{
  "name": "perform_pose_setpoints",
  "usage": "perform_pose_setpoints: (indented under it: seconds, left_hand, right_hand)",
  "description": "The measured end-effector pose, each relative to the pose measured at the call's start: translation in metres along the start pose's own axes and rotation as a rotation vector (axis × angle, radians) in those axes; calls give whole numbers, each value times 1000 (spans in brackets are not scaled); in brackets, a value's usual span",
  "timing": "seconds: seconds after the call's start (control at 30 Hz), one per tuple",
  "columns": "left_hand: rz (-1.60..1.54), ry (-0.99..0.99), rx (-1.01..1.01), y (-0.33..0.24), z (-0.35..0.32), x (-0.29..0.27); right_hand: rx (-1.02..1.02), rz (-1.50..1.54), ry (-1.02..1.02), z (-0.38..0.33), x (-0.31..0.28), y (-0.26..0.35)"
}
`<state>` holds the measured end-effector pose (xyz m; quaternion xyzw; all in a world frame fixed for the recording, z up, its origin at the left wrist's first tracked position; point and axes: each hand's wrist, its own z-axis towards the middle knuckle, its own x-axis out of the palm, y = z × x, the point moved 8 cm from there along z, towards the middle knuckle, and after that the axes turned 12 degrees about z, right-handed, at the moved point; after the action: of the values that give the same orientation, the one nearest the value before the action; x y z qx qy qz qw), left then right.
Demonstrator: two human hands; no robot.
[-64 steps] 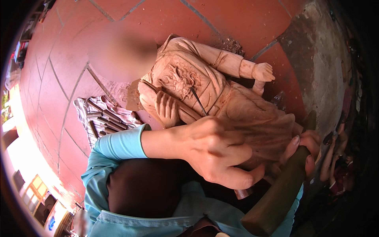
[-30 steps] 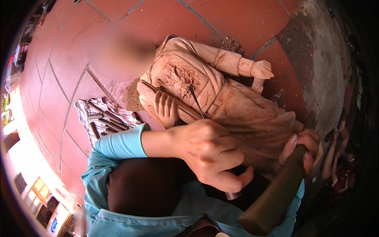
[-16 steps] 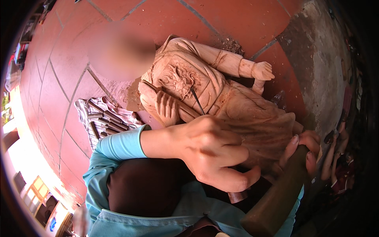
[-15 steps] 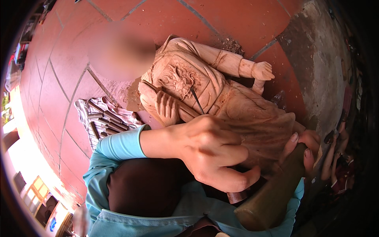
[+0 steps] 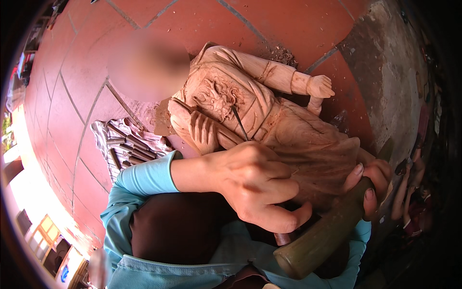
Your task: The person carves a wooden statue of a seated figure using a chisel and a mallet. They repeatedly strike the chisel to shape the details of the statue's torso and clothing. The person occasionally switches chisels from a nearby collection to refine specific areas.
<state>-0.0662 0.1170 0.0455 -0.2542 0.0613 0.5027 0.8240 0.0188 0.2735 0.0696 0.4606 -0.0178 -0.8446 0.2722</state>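
Head cam: carved wooden statue lies chest-up on tiled floor before me, my L hand wrapped round a chisel, tip at chest relief, hiding most of its handle. R hand clasps a wooden mallet. Nearby: striped cloth w/ more tools, partly behind my L sleeve; shavings past statue's arm. Vs. a sec. ago, mallet's thick end is nearer chisel's butt.

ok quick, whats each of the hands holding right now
Left hand: closed around a chisel, tip at the wooden figure's carved chest.
Right hand: closed around a greenish-brown mallet.
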Motion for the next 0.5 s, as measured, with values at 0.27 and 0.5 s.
perform_pose_setpoints:
  seconds: [0.27, 0.5]
  left_hand:
    - [27, 12, 12, -1, -1, 0]
    - [-12, -74, 79, -2, -6, -18]
  right_hand:
    - [-57, -43, -45, 0, 2, 2]
    - [-41, -34, -37, -1, 1, -2]
